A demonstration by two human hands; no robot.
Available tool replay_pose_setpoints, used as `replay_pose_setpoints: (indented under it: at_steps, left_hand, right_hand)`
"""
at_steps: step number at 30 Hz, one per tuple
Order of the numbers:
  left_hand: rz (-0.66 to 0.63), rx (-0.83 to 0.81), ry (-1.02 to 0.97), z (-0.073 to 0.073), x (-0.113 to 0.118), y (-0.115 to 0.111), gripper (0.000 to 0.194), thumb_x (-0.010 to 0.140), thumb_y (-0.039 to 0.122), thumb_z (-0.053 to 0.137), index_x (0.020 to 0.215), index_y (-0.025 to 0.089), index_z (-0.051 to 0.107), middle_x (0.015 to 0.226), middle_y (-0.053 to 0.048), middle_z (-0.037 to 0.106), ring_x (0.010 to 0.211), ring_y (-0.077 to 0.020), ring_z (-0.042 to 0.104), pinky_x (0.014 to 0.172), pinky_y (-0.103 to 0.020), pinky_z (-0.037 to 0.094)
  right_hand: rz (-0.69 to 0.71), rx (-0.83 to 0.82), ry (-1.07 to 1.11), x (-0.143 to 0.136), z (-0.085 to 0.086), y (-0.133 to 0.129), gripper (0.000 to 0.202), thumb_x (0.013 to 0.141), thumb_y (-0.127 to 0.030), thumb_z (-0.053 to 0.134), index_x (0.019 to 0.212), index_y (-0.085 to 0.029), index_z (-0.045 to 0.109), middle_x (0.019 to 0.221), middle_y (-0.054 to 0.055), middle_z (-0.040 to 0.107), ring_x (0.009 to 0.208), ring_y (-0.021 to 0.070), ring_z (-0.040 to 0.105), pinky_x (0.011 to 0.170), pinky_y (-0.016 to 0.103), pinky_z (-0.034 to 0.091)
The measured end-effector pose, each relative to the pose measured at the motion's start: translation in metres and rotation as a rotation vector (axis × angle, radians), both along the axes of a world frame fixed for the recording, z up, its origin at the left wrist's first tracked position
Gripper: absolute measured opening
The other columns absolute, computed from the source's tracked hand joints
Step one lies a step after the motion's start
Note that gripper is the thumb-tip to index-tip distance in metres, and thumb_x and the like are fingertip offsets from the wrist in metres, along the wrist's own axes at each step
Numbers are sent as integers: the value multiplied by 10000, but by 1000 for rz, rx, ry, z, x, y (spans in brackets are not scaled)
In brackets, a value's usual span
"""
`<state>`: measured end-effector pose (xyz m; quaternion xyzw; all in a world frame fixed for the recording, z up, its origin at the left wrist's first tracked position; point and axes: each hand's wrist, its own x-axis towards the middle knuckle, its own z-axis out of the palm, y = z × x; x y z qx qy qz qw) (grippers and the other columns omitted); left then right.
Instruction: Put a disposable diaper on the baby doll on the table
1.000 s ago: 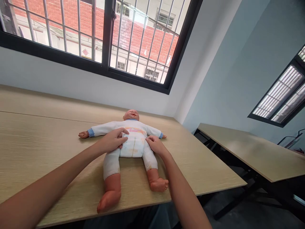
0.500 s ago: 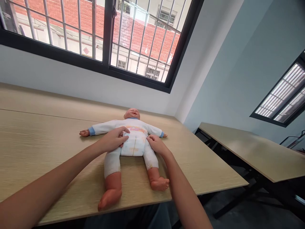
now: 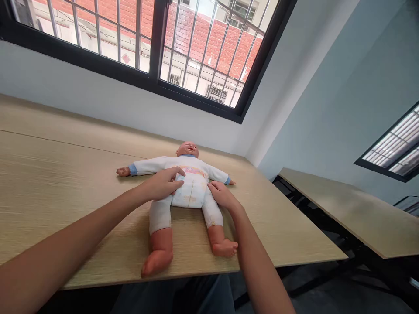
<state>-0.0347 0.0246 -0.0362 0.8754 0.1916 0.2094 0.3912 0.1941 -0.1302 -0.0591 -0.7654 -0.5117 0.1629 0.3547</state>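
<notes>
A baby doll (image 3: 193, 162) lies on its back on the wooden table, arms spread and feet towards me. It has on a white top with blue cuffs and a white diaper (image 3: 189, 195) with a printed waistband. My left hand (image 3: 165, 182) rests at the diaper's left side, thumb and index finger stretched apart over its front; the other fingers are partly hidden. On the opposite side, my right hand (image 3: 222, 194) has its fingers pinched together at the diaper's right edge. White cloth covers the doll's thighs, and its lower legs are bare.
The light wooden table (image 3: 81, 157) runs up to the wall below a barred window (image 3: 209, 52). Its front edge lies just beyond the doll's feet, above my legs (image 3: 176, 296). Another table (image 3: 347, 205) stands to the right across a gap.
The camera view has shifted slightly, so the doll and table appear a little further right and higher. Both hands keep nearly the same places on the diaper.
</notes>
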Motion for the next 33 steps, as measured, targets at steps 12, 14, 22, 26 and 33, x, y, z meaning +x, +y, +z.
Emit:
replay_pose_setpoints:
  at_steps: [12, 14, 22, 26, 33]
  left_hand:
    - [-3, 113, 27, 2, -2, -4, 419, 877, 425, 521, 1245, 236, 586, 712, 31, 585, 657, -201, 616, 608, -303, 421]
    - [-13, 134, 25, 1, -1, -2, 423, 880, 431, 520, 1245, 230, 591, 709, 27, 598, 656, -204, 616, 600, -302, 410]
    - [-11, 169, 37, 2, -2, -2, 435, 884, 445, 522, 1250, 221, 591, 707, 19, 622, 663, -211, 607, 585, -301, 387]
    - [-6, 178, 38, 4, -3, -5, 434, 887, 441, 519, 1251, 216, 593, 711, 20, 621, 664, -203, 599, 597, -297, 395]
    - [-19, 165, 39, 2, -2, -2, 446, 881, 443, 532, 1262, 215, 581, 725, 15, 624, 664, -200, 596, 602, -295, 399]
  right_hand:
    - [36, 3, -31, 0, 1, 0, 352, 932, -498, 426, 761, -200, 503, 765, -8, 533, 706, 160, 426, 642, 289, 346]
    - [40, -5, -42, 0, 1, 1, 355, 934, -494, 418, 759, -199, 507, 762, -12, 532, 699, 157, 421, 638, 290, 342]
    - [27, -12, -58, 2, -1, 2, 360, 928, -502, 418, 749, -200, 499, 762, -14, 532, 712, 160, 427, 640, 286, 343]
    - [21, -17, -43, -2, 2, 0, 358, 932, -504, 414, 762, -202, 502, 766, -15, 525, 711, 160, 425, 641, 287, 343]
    - [6, -20, -46, -3, 3, -2, 354, 929, -499, 422, 757, -203, 512, 787, -4, 550, 747, 175, 455, 673, 294, 364]
